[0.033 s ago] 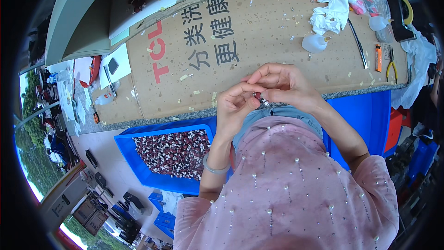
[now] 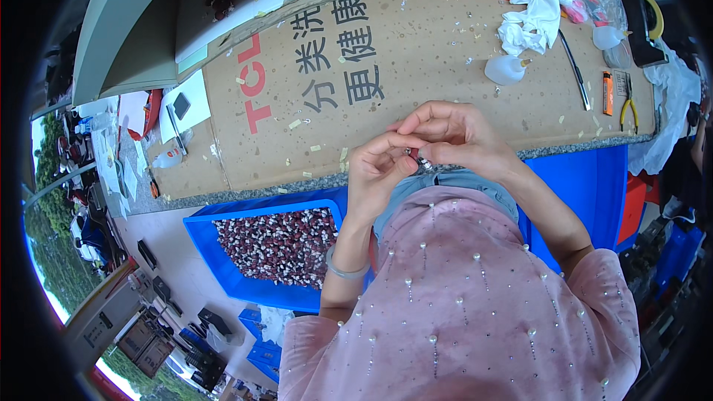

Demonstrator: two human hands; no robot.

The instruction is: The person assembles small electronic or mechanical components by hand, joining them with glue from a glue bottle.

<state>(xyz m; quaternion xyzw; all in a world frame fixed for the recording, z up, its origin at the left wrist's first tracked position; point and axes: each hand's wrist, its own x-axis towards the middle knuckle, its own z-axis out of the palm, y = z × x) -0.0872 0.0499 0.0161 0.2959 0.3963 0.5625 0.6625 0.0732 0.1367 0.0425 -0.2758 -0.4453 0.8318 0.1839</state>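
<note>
My left hand (image 2: 377, 172) and my right hand (image 2: 469, 139) meet over the bench's near edge, just above my lap. Between their fingertips is a small dark-red and white piece (image 2: 424, 162), pinched from both sides. Fingers cover most of it, so its exact kind does not show. A blue bin (image 2: 202, 246) stands below the bench edge, to the left of my left forearm. Heaped inside are many small red and white pieces (image 2: 278, 245) of similar colouring.
Cardboard (image 2: 431, 52) with scraps covers the bench. At right lie a white squeeze bottle (image 2: 505, 70), crumpled white cloth (image 2: 531, 15), a black pen-like tool (image 2: 575, 70), an orange cutter (image 2: 607, 93) and yellow-handled pliers (image 2: 629, 115). A shelf (image 2: 141, 67) overhangs at left; another blue bin (image 2: 583, 193) sits right.
</note>
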